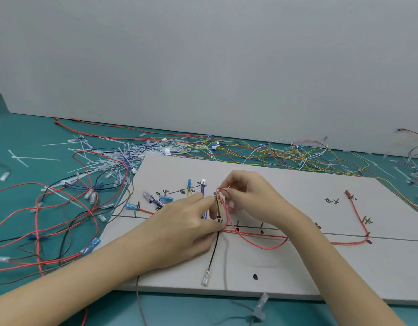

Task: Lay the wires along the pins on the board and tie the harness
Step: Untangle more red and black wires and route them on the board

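Observation:
A grey harness board (297, 274) lies on the green table, with black pins, drawn lines and handwritten marks. A red wire (269, 247) runs along the drawn line and loops down below it; its far end climbs to a red terminal (348, 193) at the right. My right hand (248, 196) pinches the red wire's upper end near a pin at mid-board. My left hand (186, 222) rests on the board, fingers pressing the wire bundle beside yellow and black wires (218, 208). A black wire with a clear terminal (206, 280) hangs toward the board's front edge.
Loose red, black and blue wires (62, 208) sprawl on the green table at the left. A heap of white cable ties (113, 158) sits behind them. Tangled yellow, red and white wires (285, 154) lie along the back wall. A grey wire with a terminal (259, 309) lies in front.

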The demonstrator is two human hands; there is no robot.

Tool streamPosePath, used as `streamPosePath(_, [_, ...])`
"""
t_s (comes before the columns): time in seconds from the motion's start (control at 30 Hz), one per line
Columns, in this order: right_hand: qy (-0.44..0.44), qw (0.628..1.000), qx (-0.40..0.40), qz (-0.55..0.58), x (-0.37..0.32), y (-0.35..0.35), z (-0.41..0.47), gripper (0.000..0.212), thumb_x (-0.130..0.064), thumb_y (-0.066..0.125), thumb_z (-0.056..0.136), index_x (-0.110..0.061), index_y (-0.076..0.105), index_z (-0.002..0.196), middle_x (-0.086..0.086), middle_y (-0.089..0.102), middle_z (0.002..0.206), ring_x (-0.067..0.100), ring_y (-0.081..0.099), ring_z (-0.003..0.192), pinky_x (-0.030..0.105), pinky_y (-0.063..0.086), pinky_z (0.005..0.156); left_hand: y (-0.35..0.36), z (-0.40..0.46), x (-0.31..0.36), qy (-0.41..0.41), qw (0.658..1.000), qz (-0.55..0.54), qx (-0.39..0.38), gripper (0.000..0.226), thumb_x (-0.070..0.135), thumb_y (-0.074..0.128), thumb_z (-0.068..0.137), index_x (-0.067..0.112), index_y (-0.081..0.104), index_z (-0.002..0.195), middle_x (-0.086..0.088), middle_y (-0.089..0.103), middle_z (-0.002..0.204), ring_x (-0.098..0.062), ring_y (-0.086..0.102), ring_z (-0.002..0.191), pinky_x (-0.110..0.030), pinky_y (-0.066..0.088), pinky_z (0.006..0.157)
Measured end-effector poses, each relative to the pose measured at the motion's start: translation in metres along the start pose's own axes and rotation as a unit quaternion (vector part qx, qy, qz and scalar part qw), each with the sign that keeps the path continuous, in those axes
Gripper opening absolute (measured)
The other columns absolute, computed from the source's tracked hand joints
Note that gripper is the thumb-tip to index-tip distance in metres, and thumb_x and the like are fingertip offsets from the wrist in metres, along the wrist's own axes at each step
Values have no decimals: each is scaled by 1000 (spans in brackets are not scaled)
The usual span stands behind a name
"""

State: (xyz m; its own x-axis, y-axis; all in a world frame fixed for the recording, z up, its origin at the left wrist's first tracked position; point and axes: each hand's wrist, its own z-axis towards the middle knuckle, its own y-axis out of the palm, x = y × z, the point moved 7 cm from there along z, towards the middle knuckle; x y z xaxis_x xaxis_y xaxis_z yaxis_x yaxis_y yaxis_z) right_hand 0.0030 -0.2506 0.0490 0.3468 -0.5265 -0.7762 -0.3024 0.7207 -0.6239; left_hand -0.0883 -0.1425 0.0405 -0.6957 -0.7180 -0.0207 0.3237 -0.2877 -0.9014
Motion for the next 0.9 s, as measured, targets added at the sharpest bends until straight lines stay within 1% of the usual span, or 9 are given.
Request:
streamPosePath(0.17, [1,1000,-23,4,-9,-16,-19,9,-15,59,94,-12,63,88,7,63,73,4,42,35,16,33,36,1,-1,-2,-4,1000,-16,1,23,33,51,93,27,70,105,3,50,88,-15,46,79,-28,43,58])
streamPosePath(0.3, [96,959,-261,47,-15,-24,-51,32,-44,52,92,-17,67,99,9,73,84,18,41,33,19,34,37,1,-1,-2,-4,1000,-21,-2,25,35,49,93,29,69,106,5,50,86,-16,46,79,-30,46,57])
streamPosePath(0.4, [109,930,-348,45,-20,-23,-67,30,-31,60,90,-24,59,119,7,72,102,20,55,44,22,42,41,2,-1,-3,-5,1000,-21,-2,26,36,47,94,29,69,106,5,51,86,-16,46,80,-32,48,58])
streamPosePath(0.5, [65,957,-283,-13,-19,-19,-60,41,-6,66,86,-31,60,119,2,67,104,14,58,63,30,52,61,1,0,-2,-2,1000,-17,-3,26,35,47,94,29,69,107,7,51,85,-15,46,79,-29,46,58])
streamPosePath(0.6, [12,973,-135,-187,-18,-26,-51,42,-15,65,82,-45,58,110,-14,57,106,1,59,80,27,53,79,1,-1,-1,0,1000,-14,-4,26,35,47,93,29,69,106,7,52,84,-15,47,79,-28,45,58])
streamPosePath(0.67, [-13,979,-53,-194,-24,-31,-54,31,-38,70,75,-47,55,100,-19,54,98,-2,56,82,21,49,73,1,0,0,3,1000,-17,-5,24,33,49,94,28,69,105,7,52,83,-16,47,79,-30,46,59])
streamPosePath(0.73, [-37,985,-5,-166,-27,-32,-58,35,-62,70,64,-41,55,88,-17,56,85,2,55,70,17,45,61,0,1,0,4,1000,-14,-4,21,32,50,93,27,68,104,5,53,83,-18,48,79,-31,47,59])
streamPosePath(0.83, [-55,997,7,-59,-29,-22,-61,27,-57,64,80,-31,57,82,-6,60,69,8,55,55,26,47,53,-2,1,2,7,1000,-21,-2,18,32,49,92,28,65,99,4,54,82,-20,49,77,-31,47,57])
streamPosePath(0.9, [-65,997,29,-38,-30,-18,-63,16,-47,57,90,-32,56,85,-8,61,76,9,58,62,23,46,57,-2,1,1,0,1000,-16,-4,24,34,48,92,28,69,102,6,53,82,-18,49,77,-28,46,57])
